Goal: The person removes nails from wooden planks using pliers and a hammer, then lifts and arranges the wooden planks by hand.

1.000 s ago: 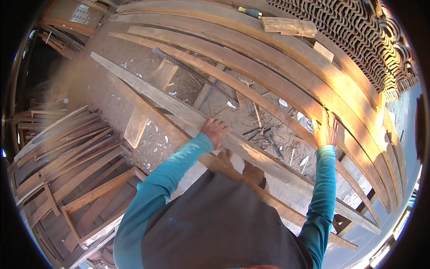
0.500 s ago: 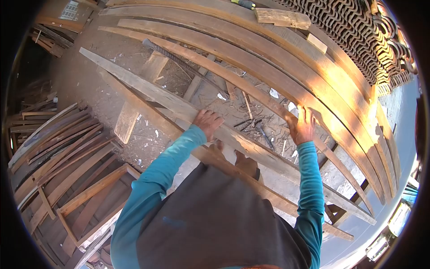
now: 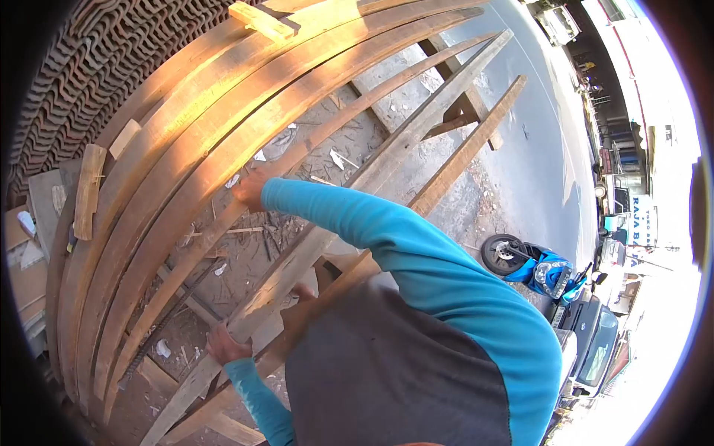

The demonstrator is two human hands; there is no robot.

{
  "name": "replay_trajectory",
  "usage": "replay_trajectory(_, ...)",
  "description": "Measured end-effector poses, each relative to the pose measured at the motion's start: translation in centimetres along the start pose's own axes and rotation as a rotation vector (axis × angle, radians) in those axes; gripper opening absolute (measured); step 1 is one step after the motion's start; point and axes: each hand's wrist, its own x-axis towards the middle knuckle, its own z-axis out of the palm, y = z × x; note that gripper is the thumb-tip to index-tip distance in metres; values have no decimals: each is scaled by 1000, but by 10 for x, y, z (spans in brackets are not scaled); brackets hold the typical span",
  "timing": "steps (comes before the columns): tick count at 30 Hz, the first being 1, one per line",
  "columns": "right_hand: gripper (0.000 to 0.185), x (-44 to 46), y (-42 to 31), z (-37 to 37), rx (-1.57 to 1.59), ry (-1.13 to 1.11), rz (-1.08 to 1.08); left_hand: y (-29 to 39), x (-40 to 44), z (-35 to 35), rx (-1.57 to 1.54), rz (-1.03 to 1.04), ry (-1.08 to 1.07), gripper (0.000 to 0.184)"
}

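My left hand (image 3: 227, 346) is wrapped around the edge of a long grey weathered plank (image 3: 394, 149) that runs diagonally in front of my body. Farther out, my right hand (image 3: 253, 189) grips a narrow brown wooden plank (image 3: 327, 128), its fingers curled over the edge and partly hidden. Closest to me lies a second brown plank (image 3: 465, 160), partly covered by my right arm and torso. Beyond the narrow plank, several wide curved boards (image 3: 245, 126) rest side by side.
Stacked wavy roof tiles (image 3: 74, 97) stand at upper left. A short wood block (image 3: 89, 192) and another wood piece (image 3: 260, 21) lie on the boards. Wood scraps litter the ground. At right are the road (image 3: 543, 171), a blue motorcycle (image 3: 547, 269) and a parked car (image 3: 591, 342).
The view has swung to the right, bringing the road, motorcycle and car into sight. Both hands stay on their planks.
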Motion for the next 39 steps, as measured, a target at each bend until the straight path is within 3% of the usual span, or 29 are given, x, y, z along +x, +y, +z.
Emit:
replay_trajectory(6, 30, 0, 2, 13, 6, 105, 43, -4, 3, 1, 1, 3, -37, 62)
replay_trajectory(8, 32, 2, 2, 19, 27, 171, 31, -17, -3, 14, 52, 53, 49, 66)
replay_trajectory(12, 34, 2, -4, 7, 42, 122, 13, -14, -1, 7, -32, 31, 47, 66)
replay_trajectory(17, 39, -4, -1, 9, 50, 138, 33, 3, 6, -10, 55, -60, -127, 63)
replay_trajectory(20, 39, -7, 2, 2, 29, 167, -6, 1, 4, -7, -22, 39, 37, 64)
replay_trajectory(21, 41, -9, -2, -3, 25, 172, -9, 6, 7, -19, -59, 4, -30, 65)
replay_trajectory(23, 44, -6, -12, -8, 11, 183, -16, -3, -2, -6, -56, -10, 46, 72)
replay_trajectory(25, 47, -5, -24, -12, -20, 177, 0, -6, -5, 1, 14, -37, 30, 47)
replay_trajectory(26, 48, -7, -26, -15, -46, 165, 5, -8, -7, 11, 13, -59, 67, 66)
replay_trajectory(32, 48, -9, -19, -11, -58, 169, 8, -5, -5, -2, -32, -117, -112, 62)
replay_trajectory(34, 53, -11, -19, -14, -77, 117, 30, -3, -9, -3, 26, -58, 7, 60)
replay_trajectory(37, 63, -21, -19, -11, -84, 221, -15, 0, -7, -14, -9, -88, -88, 60)
replay_trajectory(39, 75, -31, -30, -10, -46, 327, -29, -4, -7, -4, 15, -80, -35, 61)
